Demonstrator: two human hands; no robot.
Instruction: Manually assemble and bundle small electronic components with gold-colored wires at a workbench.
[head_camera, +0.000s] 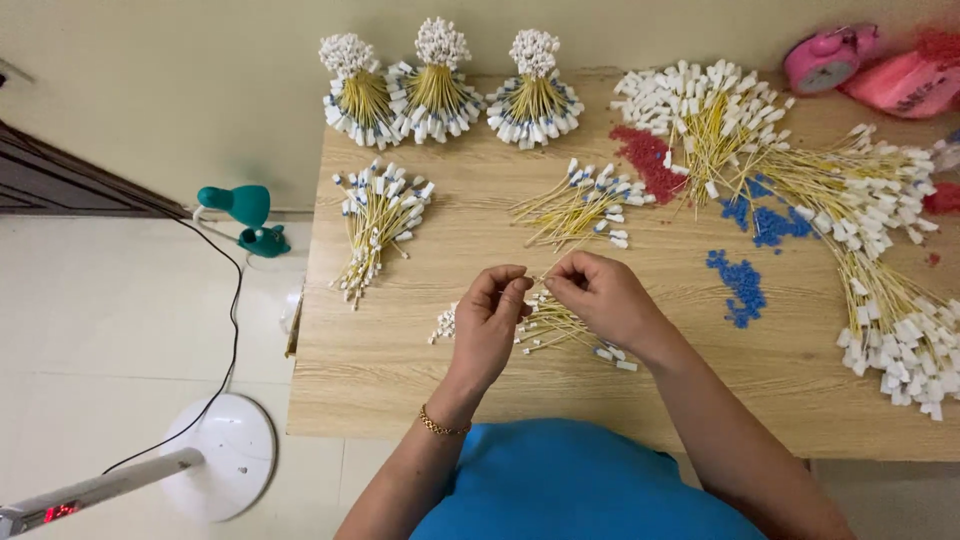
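Fingers (515, 290) of the left hand (490, 320) are pressed together at the tips, pinching one end of a thin yellow wire (545, 270); those of the right hand (605, 295) are curled in and pinching the other end, so the wire runs between the two hands, just above the middle of the counter (400, 370) near its front edge.

Going by size: the wooden counter carries everything. Along its right edge and back right corner sprawls the big heap of yellow wires with white tags (860, 220). At the back left stand three tied, upright bundles (437, 85) with white tops and flared bases. A loose sheaf (378, 220) lies toward the left edge, and a smaller fan of wires (580, 205) lies in the middle. Beneath the hands sits a small working pile (555, 325). Smaller still are the red beads (650, 160) and the blue beads (740, 285), scattered right of centre. A pink object (830, 55) rests at the back right corner. Off the counter, on the floor, stand a white fan base (225, 450) and a teal lamp (245, 215).

It looks like single wires are being handled one at a time. The next move would call for a steady pinch on so thin a piece.
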